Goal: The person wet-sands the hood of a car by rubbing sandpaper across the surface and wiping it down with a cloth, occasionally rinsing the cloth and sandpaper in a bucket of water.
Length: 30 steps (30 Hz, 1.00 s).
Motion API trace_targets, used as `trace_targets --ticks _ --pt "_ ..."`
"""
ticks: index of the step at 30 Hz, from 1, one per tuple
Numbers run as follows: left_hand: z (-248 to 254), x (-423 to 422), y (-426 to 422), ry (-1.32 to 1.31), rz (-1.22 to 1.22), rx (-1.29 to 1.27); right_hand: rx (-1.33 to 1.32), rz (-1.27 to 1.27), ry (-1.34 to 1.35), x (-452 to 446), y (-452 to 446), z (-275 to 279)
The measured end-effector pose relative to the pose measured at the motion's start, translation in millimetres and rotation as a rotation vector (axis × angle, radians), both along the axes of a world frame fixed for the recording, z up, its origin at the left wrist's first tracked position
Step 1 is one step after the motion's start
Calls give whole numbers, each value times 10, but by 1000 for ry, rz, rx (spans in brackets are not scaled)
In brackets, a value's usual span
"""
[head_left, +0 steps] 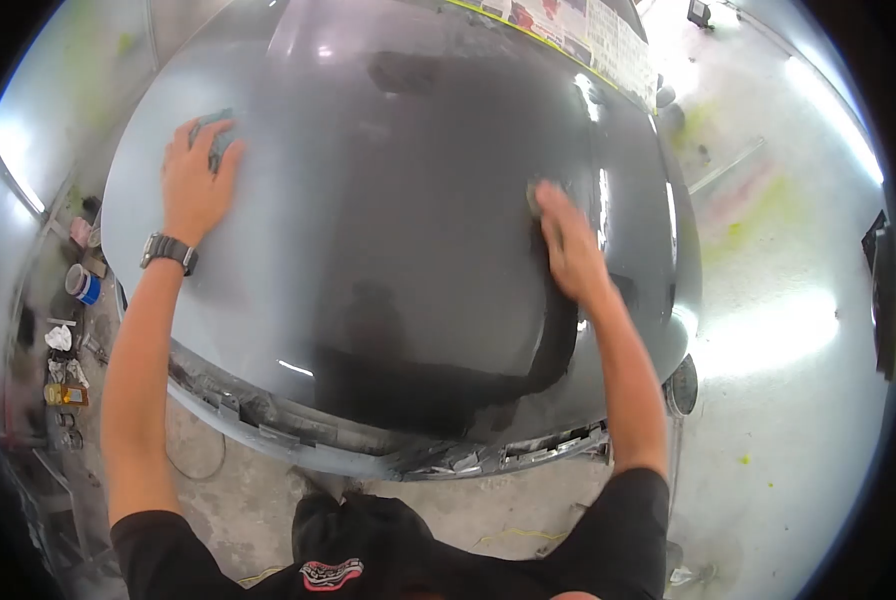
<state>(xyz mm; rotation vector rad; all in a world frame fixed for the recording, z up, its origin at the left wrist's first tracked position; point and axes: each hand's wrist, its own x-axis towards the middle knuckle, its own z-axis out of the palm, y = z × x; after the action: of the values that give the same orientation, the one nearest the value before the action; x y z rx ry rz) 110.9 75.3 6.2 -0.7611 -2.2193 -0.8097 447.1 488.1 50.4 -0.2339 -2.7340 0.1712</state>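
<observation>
A large car hood [438,230] fills the middle of the head view, pale grey on the left and dark and glossy on the right. My left hand [198,185] rests on its left side, fingers spread over a crumpled blue-green cloth [218,138] pressed to the surface. On the right side, my right hand [571,245] is slightly blurred and lies against the dark hood. Its fingers press a small greenish pad [535,200], mostly hidden under them. A dark watch [171,252] circles my left wrist.
Newspaper masking [568,30] edged with yellow tape covers the area beyond the hood. A blue can [84,285], an amber bottle [68,395] and other supplies stand along the left wall. The front body edge [298,445] lies exposed between me and the hood.
</observation>
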Motion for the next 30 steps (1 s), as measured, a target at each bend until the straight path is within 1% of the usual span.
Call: trace_targets --ticks 2,4,7,9,11,12,14,17,19,21,24,26,28,30 --pt "-6 -45 1 13 -6 5 -22 -80 91 -642 477 80" --pt "-27 8 -8 14 -2 -1 -53 -239 69 -1026 690 256" --pt "-11 -16 3 30 -7 -22 96 -250 251 -859 533 125" --pt "-6 -17 5 32 -2 -4 118 -96 325 -541 349 71" --pt "12 -4 -13 7 -10 -7 -36 71 228 -242 188 -130" --pt "22 2 -15 -4 -14 -8 -22 86 86 -72 -131 -63" --pt "35 1 -7 17 -11 -4 -69 99 6 48 -520 43" --pt "17 -1 12 12 -47 15 -41 115 -62 -376 54 182" --pt "46 4 -10 12 -47 16 -83 22 -11 -957 544 186" --pt "49 14 -17 25 -25 3 -67 -159 -4 -1463 832 185" --pt "37 -17 -23 29 -65 10 -15 -112 5 -1294 605 37" --pt "51 -1 -17 23 -54 -3 25 -10 -112 -624 -30 115" --pt "62 4 -14 22 -47 -12 6 95 -203 -43 -506 105" --pt "46 2 -9 28 -46 -15 -15 35 -303 2 -374 177"
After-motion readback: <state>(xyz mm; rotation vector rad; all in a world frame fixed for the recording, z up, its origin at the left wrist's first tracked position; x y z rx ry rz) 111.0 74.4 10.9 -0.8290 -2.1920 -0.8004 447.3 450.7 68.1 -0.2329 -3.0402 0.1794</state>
